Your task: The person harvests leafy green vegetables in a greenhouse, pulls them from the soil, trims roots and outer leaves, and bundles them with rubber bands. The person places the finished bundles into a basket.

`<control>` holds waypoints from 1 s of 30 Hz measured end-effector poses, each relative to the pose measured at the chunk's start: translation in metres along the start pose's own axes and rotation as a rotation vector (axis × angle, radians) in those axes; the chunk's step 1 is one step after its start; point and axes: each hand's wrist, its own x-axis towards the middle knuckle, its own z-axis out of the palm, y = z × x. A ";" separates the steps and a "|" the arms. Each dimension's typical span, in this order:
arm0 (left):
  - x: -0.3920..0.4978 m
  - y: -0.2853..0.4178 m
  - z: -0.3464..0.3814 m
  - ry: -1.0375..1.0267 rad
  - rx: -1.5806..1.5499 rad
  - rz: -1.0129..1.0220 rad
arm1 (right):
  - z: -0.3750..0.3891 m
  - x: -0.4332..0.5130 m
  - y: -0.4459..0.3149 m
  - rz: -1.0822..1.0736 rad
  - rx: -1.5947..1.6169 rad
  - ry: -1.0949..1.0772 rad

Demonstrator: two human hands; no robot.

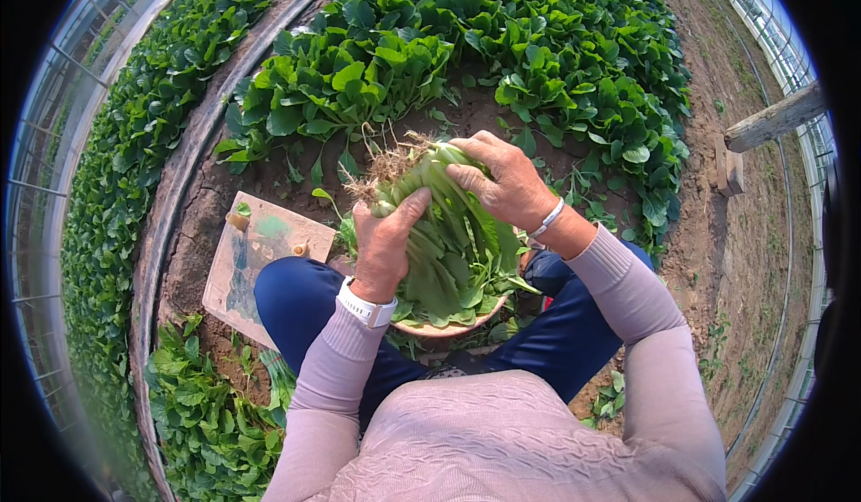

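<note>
A bunch of leafy greens (440, 233) is held between my two hands, its rooted ends up and away from me and its leaves hanging towards my lap. My left hand (390, 243) grips the bunch near the stem bases, with the thumb across the stalks. On the other side, my right hand (504, 182) closes around the pale stems. Tangled, soil-covered roots (390, 165) stick out beyond the fingers. Below the leaves sits a round basin (444, 330) between my knees, holding loose leaves; the bunch hides much of it.
A worn board (259, 260) with two small stubs lies left of my knee. Pulled greens (208, 408) are heaped at lower left. Growing greens (484, 31) fill the bed ahead. A hose-like strip (185, 159) runs along the left; a wooden post (773, 118) stands at right.
</note>
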 end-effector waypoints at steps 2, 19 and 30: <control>0.000 0.003 -0.001 -0.044 0.020 -0.019 | 0.004 0.000 0.008 -0.038 0.179 -0.025; 0.003 0.002 -0.002 -0.030 -0.192 -0.151 | -0.004 0.000 -0.005 0.187 0.623 -0.059; 0.003 0.000 0.001 -0.021 -0.132 -0.178 | 0.000 -0.005 -0.001 0.174 0.510 -0.109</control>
